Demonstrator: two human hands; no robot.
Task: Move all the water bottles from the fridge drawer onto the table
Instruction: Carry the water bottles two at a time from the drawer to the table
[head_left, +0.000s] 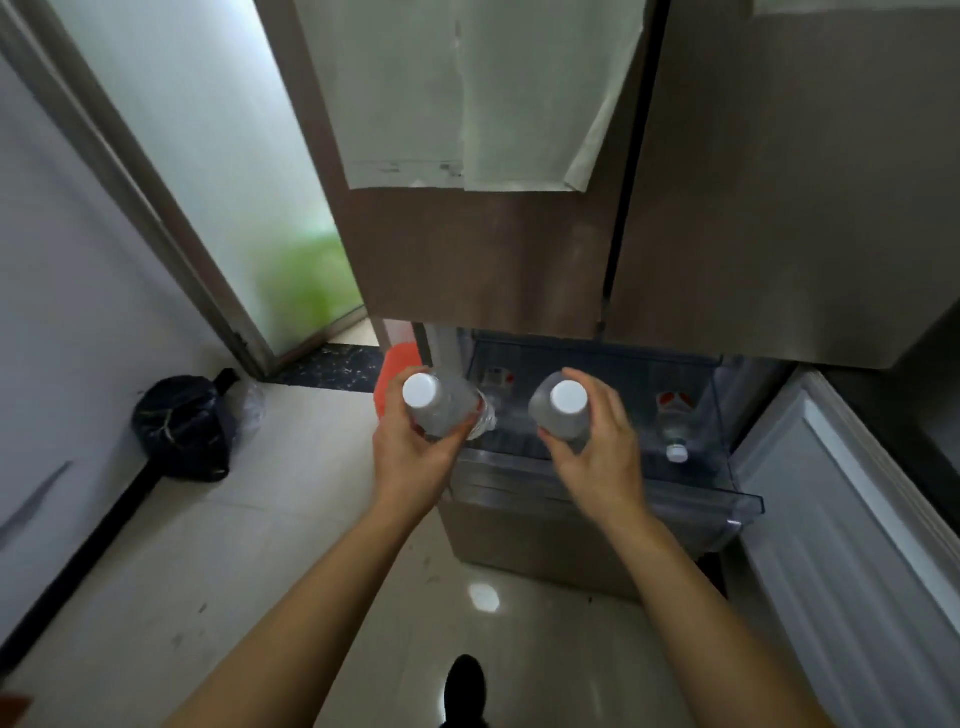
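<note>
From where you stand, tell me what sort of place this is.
Probably a home kitchen: a tall fridge with its bottom drawer pulled open, a water bottle lying in it, and a tied black rubbish bag on the tiled floor.

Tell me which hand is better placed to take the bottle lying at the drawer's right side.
Right. The right hand is beside the clear plastic white-capped bottle lying in the transparent fridge drawer; the left hand is farther off. But each holds a bottle, left bottle and right bottle, so unload first.

Clear fridge drawer (748, 503) open; water bottle (674, 423) lying inside at right, second bottle (496, 378) at back left.
</note>
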